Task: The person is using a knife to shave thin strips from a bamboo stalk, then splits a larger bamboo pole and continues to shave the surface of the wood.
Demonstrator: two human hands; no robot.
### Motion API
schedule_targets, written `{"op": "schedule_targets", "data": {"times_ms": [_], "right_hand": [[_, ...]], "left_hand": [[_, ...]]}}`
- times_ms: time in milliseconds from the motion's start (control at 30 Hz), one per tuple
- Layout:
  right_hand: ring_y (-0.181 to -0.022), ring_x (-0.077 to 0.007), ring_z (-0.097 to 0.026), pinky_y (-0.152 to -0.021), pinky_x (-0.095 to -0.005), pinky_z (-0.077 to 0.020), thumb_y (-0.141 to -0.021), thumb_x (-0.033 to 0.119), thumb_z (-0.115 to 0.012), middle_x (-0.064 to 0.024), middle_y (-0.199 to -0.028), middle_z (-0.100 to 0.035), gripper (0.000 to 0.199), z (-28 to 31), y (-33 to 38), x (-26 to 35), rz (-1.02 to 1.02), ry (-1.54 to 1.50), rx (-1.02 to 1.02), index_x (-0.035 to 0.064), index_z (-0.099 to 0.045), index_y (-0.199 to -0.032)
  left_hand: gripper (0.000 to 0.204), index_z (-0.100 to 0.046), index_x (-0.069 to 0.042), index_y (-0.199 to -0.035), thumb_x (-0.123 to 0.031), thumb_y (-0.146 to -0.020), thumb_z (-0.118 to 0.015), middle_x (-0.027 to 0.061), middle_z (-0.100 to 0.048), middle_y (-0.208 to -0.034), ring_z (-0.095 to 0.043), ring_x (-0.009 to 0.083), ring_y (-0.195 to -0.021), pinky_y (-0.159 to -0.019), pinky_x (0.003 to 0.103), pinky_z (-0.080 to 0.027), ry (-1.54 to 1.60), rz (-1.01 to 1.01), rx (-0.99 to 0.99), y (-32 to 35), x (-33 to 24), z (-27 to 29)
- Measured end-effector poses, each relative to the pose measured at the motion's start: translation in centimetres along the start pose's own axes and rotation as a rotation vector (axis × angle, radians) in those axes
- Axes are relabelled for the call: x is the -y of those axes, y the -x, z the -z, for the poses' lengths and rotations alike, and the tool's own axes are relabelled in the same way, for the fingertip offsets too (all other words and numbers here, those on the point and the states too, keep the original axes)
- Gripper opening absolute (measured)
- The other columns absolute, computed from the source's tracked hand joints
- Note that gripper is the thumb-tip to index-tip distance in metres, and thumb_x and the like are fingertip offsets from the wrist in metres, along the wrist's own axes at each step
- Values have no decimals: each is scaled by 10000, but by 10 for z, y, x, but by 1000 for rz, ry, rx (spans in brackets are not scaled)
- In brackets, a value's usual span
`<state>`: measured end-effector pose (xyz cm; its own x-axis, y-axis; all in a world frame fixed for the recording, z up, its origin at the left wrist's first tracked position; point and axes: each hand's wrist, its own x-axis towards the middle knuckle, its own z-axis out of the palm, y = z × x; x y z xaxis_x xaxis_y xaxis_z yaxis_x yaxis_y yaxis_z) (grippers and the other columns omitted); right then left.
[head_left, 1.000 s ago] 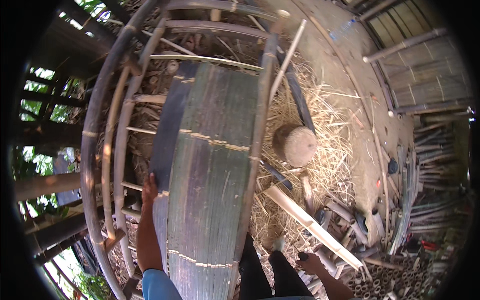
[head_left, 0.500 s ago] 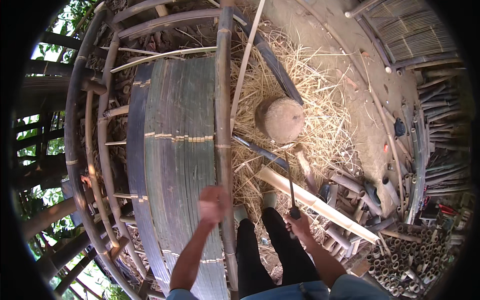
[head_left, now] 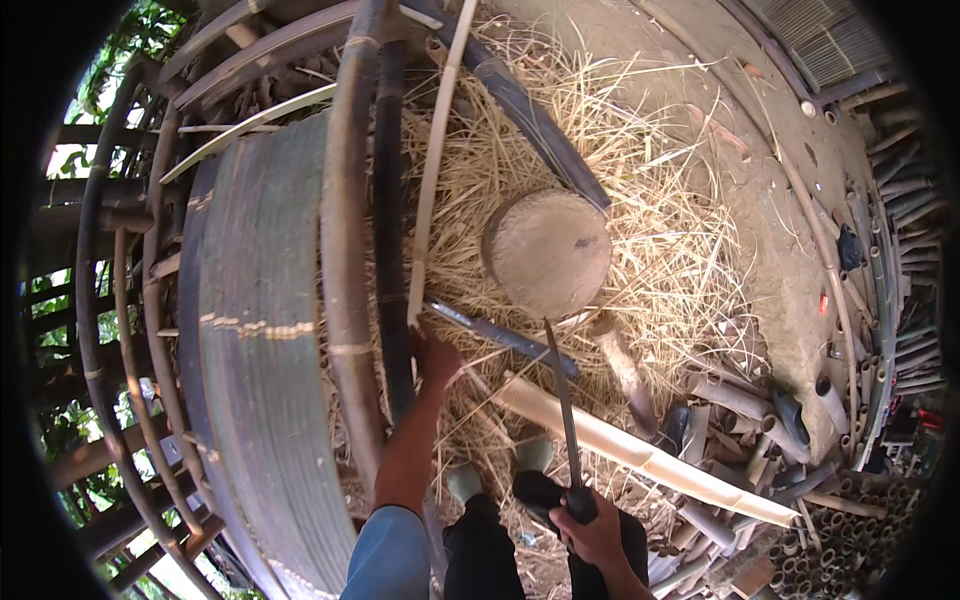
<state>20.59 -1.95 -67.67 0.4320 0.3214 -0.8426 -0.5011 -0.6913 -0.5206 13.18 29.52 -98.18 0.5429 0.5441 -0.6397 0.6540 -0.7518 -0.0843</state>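
My right hand (head_left: pixel 592 535) is closed round the black handle of a long knife (head_left: pixel 568 420). Its narrow blade points away from me, the tip close to the near edge of a round wooden chopping block (head_left: pixel 555 255). My left hand (head_left: pixel 437 360) reaches down between the bamboo rail and the straw. It is at the near end of a long pale bamboo strip (head_left: pixel 437 170), close to a dark bamboo pole (head_left: pixel 392 230). Its fingers are shaded and partly hidden, so I cannot tell whether they grip anything.
Straw-like shavings (head_left: pixel 660 220) surround the block. A split bamboo piece (head_left: pixel 640 450) slants across in front of my feet. On the left, greenish bamboo slats (head_left: pixel 260 260) lie behind a thick bamboo rail (head_left: pixel 348 200). Cut bamboo tubes (head_left: pixel 810 550) are piled at the lower right.
My left hand has moved from above the slats, over the rail, down to the pale strip's near end. The right hand with the knife has come nearer my body. My view has shifted right.
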Motion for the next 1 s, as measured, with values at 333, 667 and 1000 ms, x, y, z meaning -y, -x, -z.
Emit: {"op": "schedule_targets", "data": {"times_ms": [333,667,1000], "right_hand": [[-929,-214,-696,-864,-357,-542,-796,245,-834,-115,-996,-730,432,26,-15,9,336,413,-135,19,-680,-1130],[-632,-166,-627,-595,-343,-516,-807,224,-815,-79,-783,-692,379,15,-31,-53,265,289,-171,3,-687,-1086],[-522,-126,-612,-461,-276,-488,-891,308,-773,-61,-697,-646,367,41,55,208,335,104,11,14,-592,-1012]], "left_hand": [[693,-352,19,-1499,-97,-894,-671,241,-664,-1112,-632,406,-1075,-880,492,-531,548,506,-406,-42,50,-76],[334,-669,27,-892,-306,-883,-687,181,-675,-682,-687,360,-633,-627,507,-539,1204,425,-570,94,-52,131],[448,-633,-17,-714,-413,-910,-708,85,-556,-532,-552,105,-501,-445,357,-406,1374,270,-746,370,-15,254]]}}
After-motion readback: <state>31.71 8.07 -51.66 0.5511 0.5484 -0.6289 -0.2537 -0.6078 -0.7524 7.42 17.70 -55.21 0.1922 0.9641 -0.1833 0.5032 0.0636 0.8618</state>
